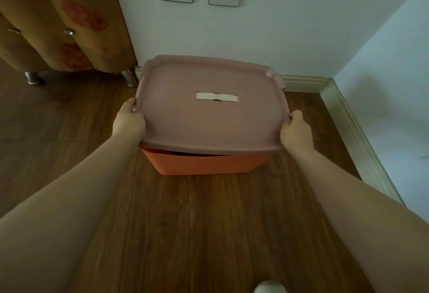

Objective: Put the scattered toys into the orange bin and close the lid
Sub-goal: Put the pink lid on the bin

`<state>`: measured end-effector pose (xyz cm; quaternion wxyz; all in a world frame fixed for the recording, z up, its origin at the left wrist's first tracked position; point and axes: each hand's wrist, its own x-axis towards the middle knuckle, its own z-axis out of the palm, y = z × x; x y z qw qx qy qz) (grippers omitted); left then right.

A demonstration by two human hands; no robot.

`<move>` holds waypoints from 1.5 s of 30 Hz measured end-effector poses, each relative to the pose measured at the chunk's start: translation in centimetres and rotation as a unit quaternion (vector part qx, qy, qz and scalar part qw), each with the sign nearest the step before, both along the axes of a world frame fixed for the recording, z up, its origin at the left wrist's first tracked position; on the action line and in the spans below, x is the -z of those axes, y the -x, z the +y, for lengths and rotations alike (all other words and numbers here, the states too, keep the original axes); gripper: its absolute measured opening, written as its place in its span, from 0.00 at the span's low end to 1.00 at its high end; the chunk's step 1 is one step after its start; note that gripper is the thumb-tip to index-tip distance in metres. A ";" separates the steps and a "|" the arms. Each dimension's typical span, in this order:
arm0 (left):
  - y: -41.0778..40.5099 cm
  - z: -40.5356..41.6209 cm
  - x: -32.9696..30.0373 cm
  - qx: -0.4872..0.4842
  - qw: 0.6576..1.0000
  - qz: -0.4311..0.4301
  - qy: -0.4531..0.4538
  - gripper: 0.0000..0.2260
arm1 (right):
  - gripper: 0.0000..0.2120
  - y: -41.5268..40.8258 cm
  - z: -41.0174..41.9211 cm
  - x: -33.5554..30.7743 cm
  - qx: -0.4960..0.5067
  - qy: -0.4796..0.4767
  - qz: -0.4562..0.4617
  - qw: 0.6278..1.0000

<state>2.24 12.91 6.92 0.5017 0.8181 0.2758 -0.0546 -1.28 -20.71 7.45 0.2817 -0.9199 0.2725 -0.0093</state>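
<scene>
Now both hands, left hand (pixel 129 119) and right hand (pixel 296 130), grip the lid (pixel 209 118) edges; lower it level, press onto orange bin (pixel 202 163).

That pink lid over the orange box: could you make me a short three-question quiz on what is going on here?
1. True or false: the pink lid is fully seated on the orange bin.
2. Which hands grip the lid? A) left only B) right only C) both
3. Fill in: the bin stands on the wooden ____.

Key
1. False: a dark gap shows under the lid's near edge.
2. C: the left hand holds its left edge, the right hand its right edge.
3. floor
</scene>
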 end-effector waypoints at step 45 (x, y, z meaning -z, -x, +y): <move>-2.3 -21.9 2.3 0.029 0.914 0.146 0.379 0.17 | 0.19 0.7 -15.8 0.3 0.405 -0.514 -0.083 0.752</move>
